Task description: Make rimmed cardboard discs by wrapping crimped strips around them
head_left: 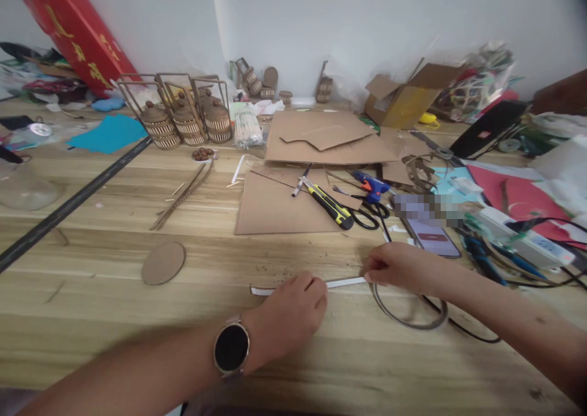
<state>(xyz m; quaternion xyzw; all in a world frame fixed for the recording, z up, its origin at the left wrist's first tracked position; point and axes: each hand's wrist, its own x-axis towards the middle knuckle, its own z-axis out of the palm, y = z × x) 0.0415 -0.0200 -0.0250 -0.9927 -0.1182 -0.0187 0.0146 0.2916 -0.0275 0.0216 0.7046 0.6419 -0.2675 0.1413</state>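
Observation:
A narrow strip with a white face (345,282) lies along the table between my hands. My left hand (293,312), wearing a watch, presses its curled fingers onto the strip, and a short white end shows to their left. At the strip's right end my right hand (389,263) pinches it between thumb and fingers. From beneath that hand a brown strip curls round in a loop (413,325); whether it is the same piece I cannot tell. A round cardboard disc (164,263) lies flat to the left of my hands.
Beyond my hands lie cardboard sheets (275,205), a yellow-black utility knife (328,205), scissors (367,218) and a blue glue gun (371,186). A phone (431,235) and a power strip (527,235) are at right. Small woven baskets with handles (183,122) stand back left.

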